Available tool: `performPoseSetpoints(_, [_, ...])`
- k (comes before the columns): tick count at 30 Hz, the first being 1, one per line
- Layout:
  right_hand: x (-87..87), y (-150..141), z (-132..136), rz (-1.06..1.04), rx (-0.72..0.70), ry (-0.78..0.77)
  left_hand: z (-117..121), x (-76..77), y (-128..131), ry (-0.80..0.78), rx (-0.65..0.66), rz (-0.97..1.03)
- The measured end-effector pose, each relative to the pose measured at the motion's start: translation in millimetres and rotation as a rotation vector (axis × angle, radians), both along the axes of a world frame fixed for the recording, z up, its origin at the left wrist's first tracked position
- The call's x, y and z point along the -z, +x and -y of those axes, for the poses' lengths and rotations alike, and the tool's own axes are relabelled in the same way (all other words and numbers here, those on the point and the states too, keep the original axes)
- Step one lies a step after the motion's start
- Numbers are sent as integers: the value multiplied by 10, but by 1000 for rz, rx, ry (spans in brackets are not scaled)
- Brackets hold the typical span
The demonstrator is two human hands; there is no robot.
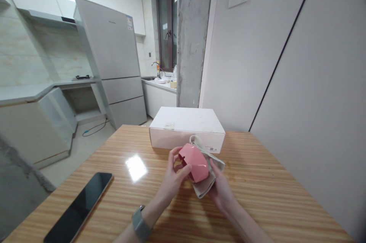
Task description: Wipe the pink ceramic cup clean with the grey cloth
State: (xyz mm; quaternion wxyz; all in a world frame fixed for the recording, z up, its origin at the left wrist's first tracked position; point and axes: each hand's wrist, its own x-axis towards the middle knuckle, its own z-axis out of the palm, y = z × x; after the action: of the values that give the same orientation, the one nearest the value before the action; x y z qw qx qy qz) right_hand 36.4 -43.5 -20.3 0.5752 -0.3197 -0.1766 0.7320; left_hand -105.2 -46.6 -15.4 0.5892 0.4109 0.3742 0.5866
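Note:
A glossy pink hollow piece (196, 163) with angled faces, perhaps a bowl or cup, is tilted on its side above the table. My left hand (175, 170) pinches its rim, thumb on the near edge and fingers behind. Against the far side of the piece lies a grey-beige cloth (204, 186), folded over and hanging below it. My right hand (219, 187) is closed around the cloth and presses it to the pink piece; some of its fingers are hidden behind the cloth.
Just behind my hands a white cardboard box (187, 123) lies on the wood-grain table (251, 193). A black phone (81, 206) rests at the table's left. Beyond are a fridge (111, 41), a kitchen counter with a sink, and a white wall at the right.

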Motion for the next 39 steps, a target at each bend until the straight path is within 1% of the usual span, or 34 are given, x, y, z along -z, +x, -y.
performPoseSetpoints(4, [-9, -11, 4, 22, 7, 34, -20, 34, -41, 34, -25, -25])
performPoseSetpoints(8, [2, -15, 10, 43, 0, 42, -2, -15, -71, 69, -13, -96])
performPoseSetpoints(10, [-28, -15, 17, 48, 1, 20, 20, -54, -80, 121, -45, -169])
performPoseSetpoints(13, [-98, -12, 30, 33, 21, -5, 39, -79, -74, 250, -141, -280])
performPoseSetpoints(15, [-120, -7, 31, 34, 30, -10, 35, -66, -55, 281, -149, -312])
performPoseSetpoints(19, [-64, 4, 0, 76, 69, -4, 10, -13, -19, 212, -70, -254])
performPoseSetpoints(24, [-6, -2, -21, 73, 58, 41, -6, 5, -34, 142, -104, -153])
performPoseSetpoints(27, [-5, -7, -11, 74, 72, 36, -12, 2, -44, 67, -91, -129])
performPoseSetpoints(29, [1, -6, -7, 64, 64, 31, -9, 3, -42, 46, -83, -128])
performPoseSetpoints(31, [2, -2, -9, 40, 65, 27, 1, 9, -39, 114, -90, -197])
performPoseSetpoints(36, [-66, 26, -24, -4, 85, 16, 13, 78, -39, 461, -219, -557])
performPoseSetpoints(38, [-99, 44, -23, 2, 94, 5, 6, 112, -32, 538, -232, -650])
performPoseSetpoints(39, [-107, 52, -21, 5, 100, 1, 4, 121, -27, 551, -224, -674])
